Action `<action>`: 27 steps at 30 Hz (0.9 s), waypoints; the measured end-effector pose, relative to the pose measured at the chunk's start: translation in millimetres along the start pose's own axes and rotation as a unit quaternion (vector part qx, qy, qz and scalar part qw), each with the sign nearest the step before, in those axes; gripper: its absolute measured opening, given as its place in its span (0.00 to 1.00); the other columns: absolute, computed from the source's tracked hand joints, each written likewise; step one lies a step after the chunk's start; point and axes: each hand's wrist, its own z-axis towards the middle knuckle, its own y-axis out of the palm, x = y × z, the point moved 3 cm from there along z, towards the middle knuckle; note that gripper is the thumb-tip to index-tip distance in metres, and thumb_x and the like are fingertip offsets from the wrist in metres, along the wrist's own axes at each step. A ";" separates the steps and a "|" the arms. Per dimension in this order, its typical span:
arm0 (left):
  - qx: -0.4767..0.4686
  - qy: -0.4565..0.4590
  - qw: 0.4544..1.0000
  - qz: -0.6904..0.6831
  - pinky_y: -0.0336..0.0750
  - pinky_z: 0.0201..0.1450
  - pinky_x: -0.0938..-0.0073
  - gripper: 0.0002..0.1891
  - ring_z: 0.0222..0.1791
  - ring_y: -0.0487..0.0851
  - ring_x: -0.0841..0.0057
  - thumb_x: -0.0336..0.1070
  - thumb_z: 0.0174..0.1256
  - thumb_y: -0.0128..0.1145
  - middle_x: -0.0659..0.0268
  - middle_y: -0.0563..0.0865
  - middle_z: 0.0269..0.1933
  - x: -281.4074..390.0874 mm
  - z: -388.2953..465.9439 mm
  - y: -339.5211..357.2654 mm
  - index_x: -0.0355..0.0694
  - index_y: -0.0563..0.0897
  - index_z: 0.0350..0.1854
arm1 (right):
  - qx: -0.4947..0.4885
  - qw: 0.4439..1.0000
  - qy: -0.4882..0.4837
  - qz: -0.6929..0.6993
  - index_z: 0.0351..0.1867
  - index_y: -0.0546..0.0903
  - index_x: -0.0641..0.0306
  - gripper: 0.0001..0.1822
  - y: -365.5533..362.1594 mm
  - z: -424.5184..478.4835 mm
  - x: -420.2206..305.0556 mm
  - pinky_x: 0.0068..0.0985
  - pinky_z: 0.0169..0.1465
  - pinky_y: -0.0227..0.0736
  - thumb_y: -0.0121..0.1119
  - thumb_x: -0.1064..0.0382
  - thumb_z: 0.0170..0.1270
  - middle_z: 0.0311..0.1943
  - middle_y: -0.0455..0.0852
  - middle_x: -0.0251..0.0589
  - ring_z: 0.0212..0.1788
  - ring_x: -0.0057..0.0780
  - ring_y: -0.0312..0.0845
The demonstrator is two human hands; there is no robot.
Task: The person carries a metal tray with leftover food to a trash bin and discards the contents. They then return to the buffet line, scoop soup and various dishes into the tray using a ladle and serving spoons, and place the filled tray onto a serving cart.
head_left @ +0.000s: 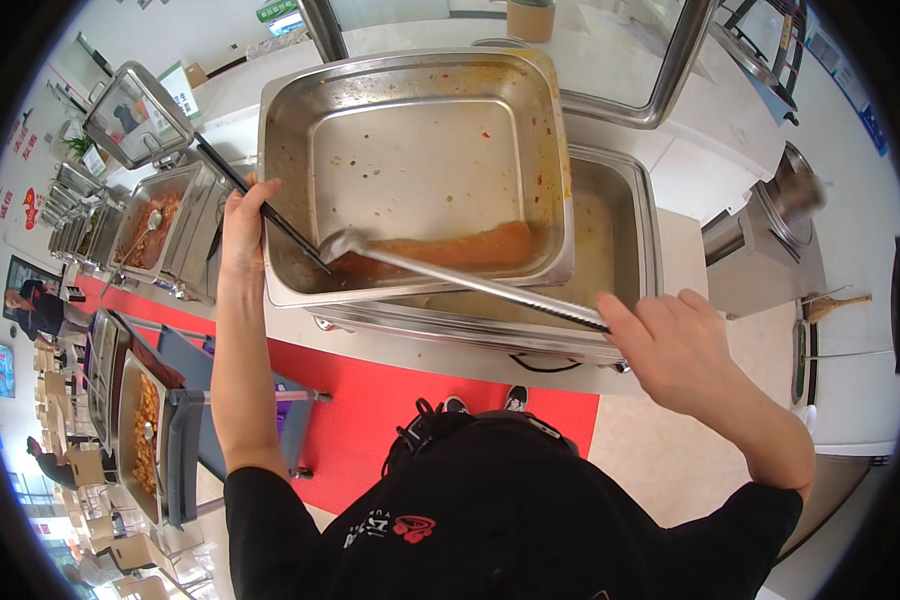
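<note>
My left hand (246,225) grips the left rim of a steel food pan (420,165), its thumb over a pair of dark chopsticks (266,206) whose tips reach into the pan's lower left corner. Reddish-brown sauce (450,247) lies along the pan's near side, and bits of food dot its bottom and walls. My right hand (667,345) is closed on the handle of a long steel ladle (480,281). The ladle's bowl rests at the sauce's left end, by the chopstick tips. Under the pan is a chafing dish base (615,225) with cloudy liquid in it.
Another chafing dish (154,217) with food and a spoon stands at left. A grey cart (187,450) beside me carries a tray of food (146,427). A glass guard (622,60) rises behind the pan. A steel cabinet (765,255) is at right. People are farther off at left.
</note>
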 end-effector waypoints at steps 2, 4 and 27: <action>0.000 0.022 1.000 0.008 0.75 0.31 0.82 0.04 0.28 0.80 0.81 0.26 0.55 0.54 0.65 0.82 0.32 4.3 -0.4 1.0 0.36 0.78 0.32 | 0.019 0.999 0.035 0.001 0.43 0.77 0.63 0.16 0.9 -8.8 6.0 0.25 0.22 0.57 0.59 0.65 0.50 0.17 0.66 0.32 0.17 0.27 0.65; 0.003 0.036 0.999 0.038 0.74 0.31 0.82 0.03 0.27 0.80 0.82 0.26 0.56 0.54 0.66 0.82 0.31 12.8 -1.2 5.0 0.36 0.78 0.32 | 0.013 0.995 0.090 0.036 0.43 0.76 0.63 0.16 1.2 -17.7 13.8 0.25 0.23 0.58 0.60 0.66 0.50 0.18 0.70 0.33 0.17 0.28 0.67; 0.084 0.111 0.975 0.171 0.63 0.31 0.86 0.03 0.27 0.70 0.89 0.27 0.56 0.54 0.76 0.76 0.25 36.3 -27.1 -1.3 0.38 0.77 0.25 | -0.054 0.930 0.270 0.245 0.40 0.78 0.64 0.10 -17.4 -31.0 -7.0 0.26 0.24 0.67 0.59 0.69 0.55 0.20 0.78 0.43 0.19 0.36 0.73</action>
